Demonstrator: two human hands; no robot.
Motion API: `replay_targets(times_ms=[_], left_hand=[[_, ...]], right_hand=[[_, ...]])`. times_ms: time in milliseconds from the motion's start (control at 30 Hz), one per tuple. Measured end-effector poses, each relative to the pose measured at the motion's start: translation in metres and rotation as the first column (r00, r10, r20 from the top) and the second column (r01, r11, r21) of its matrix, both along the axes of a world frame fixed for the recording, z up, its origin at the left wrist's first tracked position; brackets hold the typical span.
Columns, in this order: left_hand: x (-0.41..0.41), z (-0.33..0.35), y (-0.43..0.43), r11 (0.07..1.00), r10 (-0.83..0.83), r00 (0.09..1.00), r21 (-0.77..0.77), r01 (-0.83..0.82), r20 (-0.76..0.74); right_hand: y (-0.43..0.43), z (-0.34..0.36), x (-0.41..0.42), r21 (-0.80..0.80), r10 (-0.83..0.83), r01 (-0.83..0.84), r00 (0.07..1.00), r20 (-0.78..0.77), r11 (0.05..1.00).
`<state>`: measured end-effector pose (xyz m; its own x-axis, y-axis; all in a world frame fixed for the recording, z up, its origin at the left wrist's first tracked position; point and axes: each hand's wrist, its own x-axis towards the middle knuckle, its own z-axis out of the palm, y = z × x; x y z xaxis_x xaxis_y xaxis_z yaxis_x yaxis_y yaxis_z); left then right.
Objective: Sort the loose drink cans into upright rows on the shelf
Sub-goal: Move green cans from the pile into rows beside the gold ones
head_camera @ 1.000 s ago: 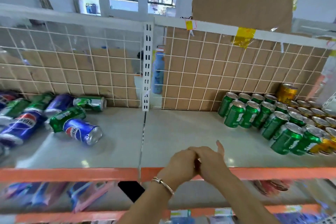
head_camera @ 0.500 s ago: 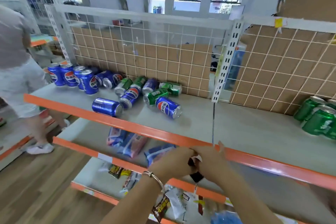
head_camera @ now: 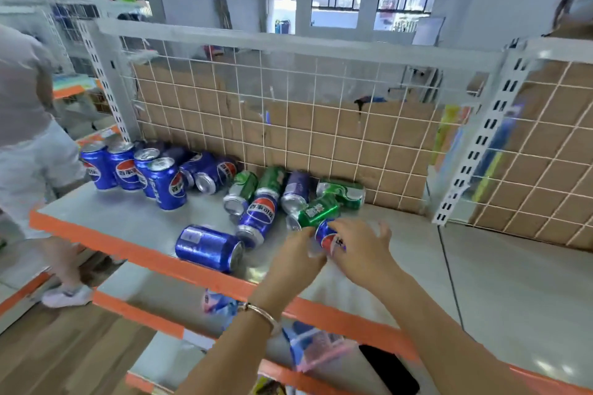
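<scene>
Blue can [head_camera: 329,239], green can [head_camera: 317,210], orange-edged shelf [head_camera: 128,246]

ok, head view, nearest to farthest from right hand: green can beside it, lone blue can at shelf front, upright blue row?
1. Green can, just behind right hand.
2. Lone blue can, front edge, leftward.
3. Upright blue row, far left.

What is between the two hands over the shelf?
A blue can with a red-and-white logo, flanked by the left hand and the right hand; the head view shows it.
</scene>
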<state>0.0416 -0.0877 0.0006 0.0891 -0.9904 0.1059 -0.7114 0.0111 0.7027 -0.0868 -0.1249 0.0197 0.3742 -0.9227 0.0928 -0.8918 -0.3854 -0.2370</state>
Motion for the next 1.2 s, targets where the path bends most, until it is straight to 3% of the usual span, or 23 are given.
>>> replay_targets(times_ms=[233,400,533,667,800,933,1033,1133,1200], left_hand=[[0.029,-0.013,-0.067,0.989,0.124,0.992,0.083,-0.125,0.022],[0.025,-0.033,-0.087,0.957,0.261,0.932,0.193,-0.216,-0.251],[0.025,-0.042,-0.097,0.931,0.345,0.851,0.259,-0.258,-0.395],[0.032,-0.042,-0.104,0.932,0.322,0.837,0.305,-0.197,-0.442],[0.036,-0.041,-0.111,0.948,0.225,0.896,0.297,-0.112,-0.382],[0.036,-0.044,-0.116,0.945,0.191,0.925,0.317,-0.083,-0.328],[0.031,-0.048,-0.112,0.93,0.312,0.8,0.338,-0.146,-0.512],[0.029,-0.056,-0.11,0.912,0.406,0.603,0.348,-0.218,-0.687],[0.028,-0.053,-0.108,0.907,0.418,0.542,0.366,-0.207,-0.729]], right_hand=[[-0.052,-0.005,-0.002,0.107,-0.188,0.18,0.98,0.064,0.978],[-0.087,-0.007,-0.012,0.157,-0.234,0.229,0.972,0.016,0.961],[-0.114,-0.006,-0.006,0.125,-0.154,0.163,0.985,-0.08,0.979],[-0.141,-0.011,0.01,0.132,-0.056,0.074,0.989,-0.139,0.988],[-0.167,-0.019,0.01,0.081,-0.014,0.042,0.946,-0.324,0.996],[-0.178,-0.027,0.006,-0.084,-0.028,0.007,0.967,-0.253,0.996],[-0.18,-0.013,0.008,0.027,-0.093,0.102,0.968,-0.232,0.994],[-0.182,0.012,0.005,0.184,-0.12,0.202,0.916,-0.382,0.962],[-0.186,0.021,-0.004,0.302,-0.075,0.235,0.886,-0.459,0.924]])
